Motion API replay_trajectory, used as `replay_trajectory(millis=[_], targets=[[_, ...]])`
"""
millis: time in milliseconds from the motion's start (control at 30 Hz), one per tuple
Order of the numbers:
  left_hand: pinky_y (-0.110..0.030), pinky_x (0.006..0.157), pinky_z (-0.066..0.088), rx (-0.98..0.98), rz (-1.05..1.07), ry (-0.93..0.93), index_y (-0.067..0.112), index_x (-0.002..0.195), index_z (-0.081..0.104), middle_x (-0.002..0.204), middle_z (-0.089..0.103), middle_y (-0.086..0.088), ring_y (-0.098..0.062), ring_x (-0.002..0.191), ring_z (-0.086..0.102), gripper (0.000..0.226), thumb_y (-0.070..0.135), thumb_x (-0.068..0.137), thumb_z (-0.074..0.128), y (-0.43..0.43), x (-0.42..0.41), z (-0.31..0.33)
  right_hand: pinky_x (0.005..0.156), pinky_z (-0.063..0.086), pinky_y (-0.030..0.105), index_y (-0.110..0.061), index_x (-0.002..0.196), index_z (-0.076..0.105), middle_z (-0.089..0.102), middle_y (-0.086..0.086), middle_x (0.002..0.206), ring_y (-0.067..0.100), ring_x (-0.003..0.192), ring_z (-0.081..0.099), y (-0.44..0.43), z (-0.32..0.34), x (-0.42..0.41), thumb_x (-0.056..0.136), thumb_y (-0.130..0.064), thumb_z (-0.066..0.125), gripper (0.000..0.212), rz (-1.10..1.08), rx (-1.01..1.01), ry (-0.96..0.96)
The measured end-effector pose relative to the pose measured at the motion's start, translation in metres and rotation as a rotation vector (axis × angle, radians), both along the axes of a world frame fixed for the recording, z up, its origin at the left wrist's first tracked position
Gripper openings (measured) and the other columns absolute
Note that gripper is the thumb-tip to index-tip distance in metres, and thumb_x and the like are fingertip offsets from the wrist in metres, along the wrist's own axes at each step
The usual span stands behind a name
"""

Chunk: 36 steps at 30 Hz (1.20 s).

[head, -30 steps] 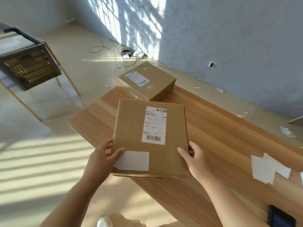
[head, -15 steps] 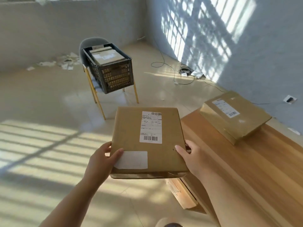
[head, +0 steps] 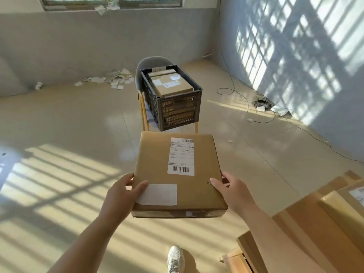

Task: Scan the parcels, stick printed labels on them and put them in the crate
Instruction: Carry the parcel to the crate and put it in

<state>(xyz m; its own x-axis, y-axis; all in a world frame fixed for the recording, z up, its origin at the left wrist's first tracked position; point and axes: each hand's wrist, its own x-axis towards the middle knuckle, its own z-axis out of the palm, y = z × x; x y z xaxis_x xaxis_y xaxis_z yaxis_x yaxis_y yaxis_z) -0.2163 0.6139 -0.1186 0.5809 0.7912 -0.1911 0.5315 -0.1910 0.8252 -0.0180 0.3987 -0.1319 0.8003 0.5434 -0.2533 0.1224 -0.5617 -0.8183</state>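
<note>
Both hands have the parcel [head: 177, 170] by its near corners: left hand [head: 119, 196] with thumb on top and fingers curled round the left edge, right hand [head: 236, 192] pinching the right edge the same way. Label [head: 181, 156] is on. The crate [head: 177, 109] sits far ahead on a chair [head: 149, 62] and looks nearly full. I can't tell how much room is left, so this one might sit proud of the rim and slide off. The floor [head: 78, 125] between is open, and the table [head: 291, 223] edge is close on the right.
</note>
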Motion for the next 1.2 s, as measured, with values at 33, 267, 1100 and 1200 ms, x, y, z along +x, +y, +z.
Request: replay_trajectory(millis=[33,267,1100,1200], targets=[[-0.022,0.061,0.043,-0.001,0.01,0.007,0.03,0.111,0.06,0.1,0.064,0.01,-0.007,0.081,0.063,0.028,0.037,0.084,0.066,0.018,0.011,0.001,0.078,0.057,0.036,-0.033,0.107,0.065,0.068,-0.013,0.094,0.007,0.085,0.065,0.021,0.002,0.013,0.087,-0.047,0.059,0.025,0.004,-0.007,0.0],[-0.024,0.064,0.044,-0.023,0.096,0.008,0.023,0.114,0.061,0.101,0.063,0.007,-0.004,0.081,0.06,0.033,0.037,0.084,0.065,0.137,0.064,-0.001,0.081,0.055,0.037,-0.029,0.112,0.062,0.066,-0.014,0.097,0.009,0.089,0.063,0.154,0.01,0.086,0.085,-0.052,0.059,0.035,0.077,-0.067,-0.02],[-0.023,0.054,0.051,-0.098,-0.157,-0.092,0.023,0.116,0.048,0.11,0.06,0.004,-0.005,0.086,0.062,0.034,0.029,0.087,0.064,0.556,0.316,-0.007,0.07,0.043,0.024,-0.023,0.129,0.046,0.06,-0.008,0.11,0.013,0.098,0.059,0.52,0.0,0.257,0.089,-0.043,0.061,0.047,-0.244,-0.088,0.033],[-0.042,0.072,0.057,-0.068,-0.216,-0.082,0.032,0.114,0.051,0.113,0.061,0.005,-0.015,0.097,0.063,0.031,0.032,0.086,0.064,0.588,0.365,-0.013,0.073,0.048,0.025,-0.023,0.129,0.046,0.059,-0.01,0.109,0.011,0.097,0.059,0.545,-0.007,0.296,0.09,-0.041,0.06,0.045,-0.304,-0.068,0.041]])
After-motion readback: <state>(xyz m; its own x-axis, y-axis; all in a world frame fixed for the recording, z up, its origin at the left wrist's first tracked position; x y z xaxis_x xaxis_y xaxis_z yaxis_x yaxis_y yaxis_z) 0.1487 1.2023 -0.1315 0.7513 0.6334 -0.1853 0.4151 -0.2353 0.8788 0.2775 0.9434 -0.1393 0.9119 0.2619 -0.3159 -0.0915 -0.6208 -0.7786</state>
